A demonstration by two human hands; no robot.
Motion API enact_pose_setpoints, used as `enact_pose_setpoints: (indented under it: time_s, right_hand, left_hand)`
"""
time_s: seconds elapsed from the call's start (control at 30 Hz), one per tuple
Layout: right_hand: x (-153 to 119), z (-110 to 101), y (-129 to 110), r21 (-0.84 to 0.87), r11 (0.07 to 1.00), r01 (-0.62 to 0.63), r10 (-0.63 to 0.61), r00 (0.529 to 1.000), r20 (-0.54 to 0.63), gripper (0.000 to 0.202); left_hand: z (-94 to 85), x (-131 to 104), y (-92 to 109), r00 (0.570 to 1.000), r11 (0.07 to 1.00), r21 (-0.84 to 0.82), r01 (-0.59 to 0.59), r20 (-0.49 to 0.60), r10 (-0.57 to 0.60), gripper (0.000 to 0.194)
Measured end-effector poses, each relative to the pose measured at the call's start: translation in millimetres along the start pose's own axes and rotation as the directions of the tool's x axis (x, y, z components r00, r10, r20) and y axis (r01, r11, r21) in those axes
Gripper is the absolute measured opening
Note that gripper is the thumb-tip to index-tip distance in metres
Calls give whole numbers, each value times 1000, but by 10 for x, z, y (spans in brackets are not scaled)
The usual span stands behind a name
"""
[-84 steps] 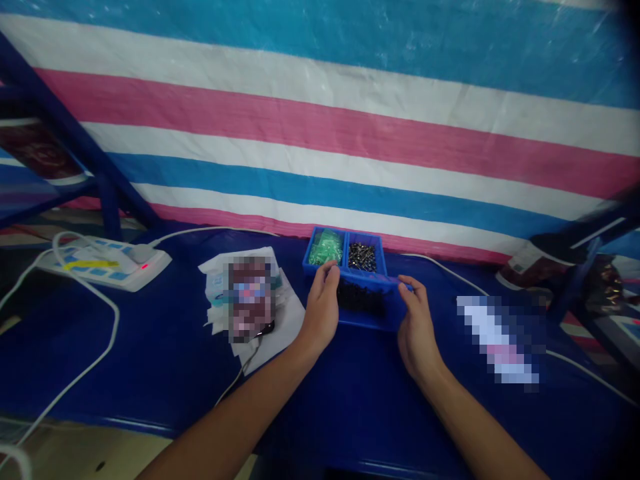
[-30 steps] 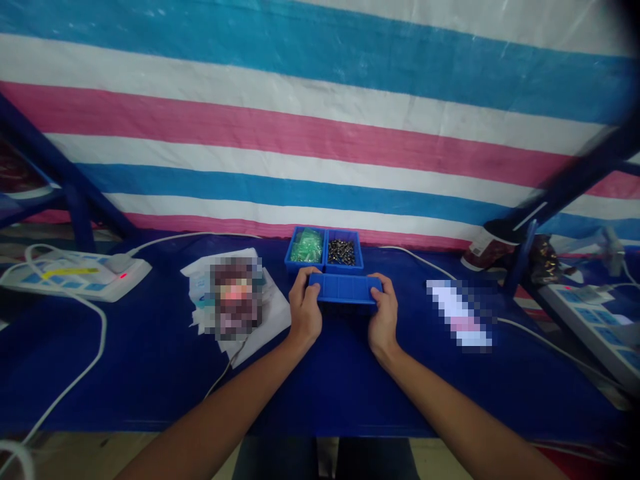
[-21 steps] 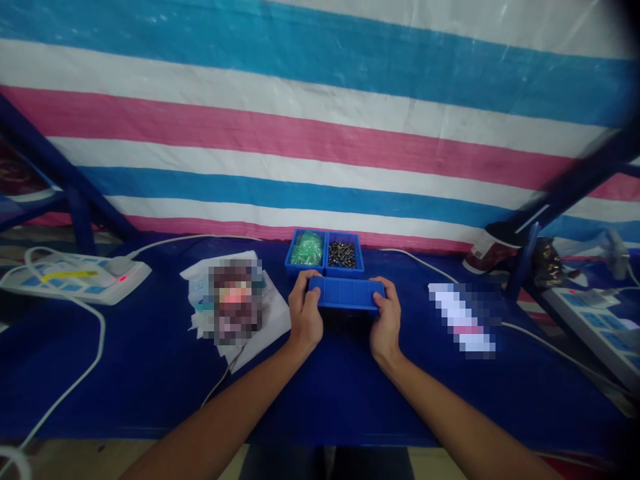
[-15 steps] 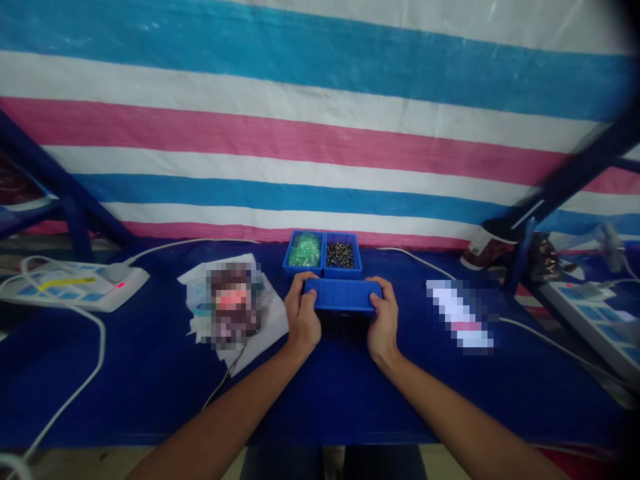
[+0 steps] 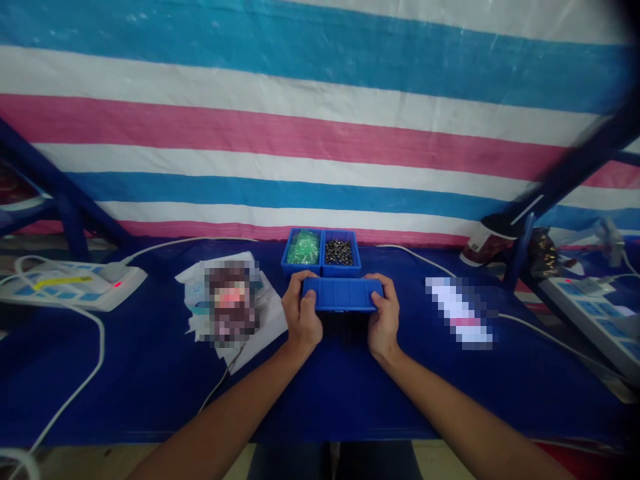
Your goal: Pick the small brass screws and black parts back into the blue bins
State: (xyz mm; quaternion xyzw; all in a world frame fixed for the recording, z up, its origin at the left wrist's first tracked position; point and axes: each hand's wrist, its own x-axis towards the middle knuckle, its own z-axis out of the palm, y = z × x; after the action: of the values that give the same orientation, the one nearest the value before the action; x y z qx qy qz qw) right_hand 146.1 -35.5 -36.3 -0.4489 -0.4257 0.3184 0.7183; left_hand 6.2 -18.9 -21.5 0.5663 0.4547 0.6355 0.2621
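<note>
- A shallow blue plastic bin (image 5: 293, 269) filled with translucent green plastic pieces (image 5: 303, 247) stands at the back of the dark blue table (image 5: 345, 393) and serves as landmark.
- The rectangular blue plastic tray (image 5: 343, 294) is in front of the landmark bin and slightly to its right, tilted, with its panelled face toward the camera.
- The left hand (image 5: 303, 312), just in front of the landmark bin, pinches the tray's left end, thumb on the face, fingers curled behind.
- The right hand (image 5: 384, 312), farther right of the landmark bin, pinches the tray's right end in the same manner.
- Small black pieces (image 5: 345, 323) show dimly below the tray, in front of the landmark bin; whether they rest on the table I cannot tell.
- A matching blue plastic bin (image 5: 341, 272) of small, shiny dark metal pieces (image 5: 339, 253) sits just right of the landmark bin.
- Crumpled white paper (image 5: 270, 313) lies left and in front of the landmark bin; a white power strip (image 5: 125, 283) lies well to its left.
</note>
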Motion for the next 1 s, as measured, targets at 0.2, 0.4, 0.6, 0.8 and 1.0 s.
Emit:
enact_pose_setpoints:
  time_s: [0.2, 0.4, 0.6, 0.8, 1.0]
  right_hand:
    - [3, 10, -19, 28, 999, 33, -33, 999, 5, 25]
    - [11, 6, -13, 40, 995, 95, -95, 995, 14, 27]
    - [31, -3, 37, 54, 991, 124, -126, 992, 25, 29]
    - [28, 5, 8, 86, 980, 179, -182, 983, 29, 28]
    - [67, -11, -57, 149, 970, 194, -201, 979, 36, 26]
  left_hand:
    - [-12, -10, -6, 1000, 1000, 2, -15, 14, 15, 21]
    - [-9, -7, -62, 993, 991, -61, -121, 2, 121, 22]
    - [-6, -6, -85, 983, 981, -76, -181, 1, 182, 26]
    - [-20, -8, -63, 969, 966, -88, -245, -1, 245, 28]
    - [-10, -14, -20, 952, 944, -125, -304, -4, 306, 28]
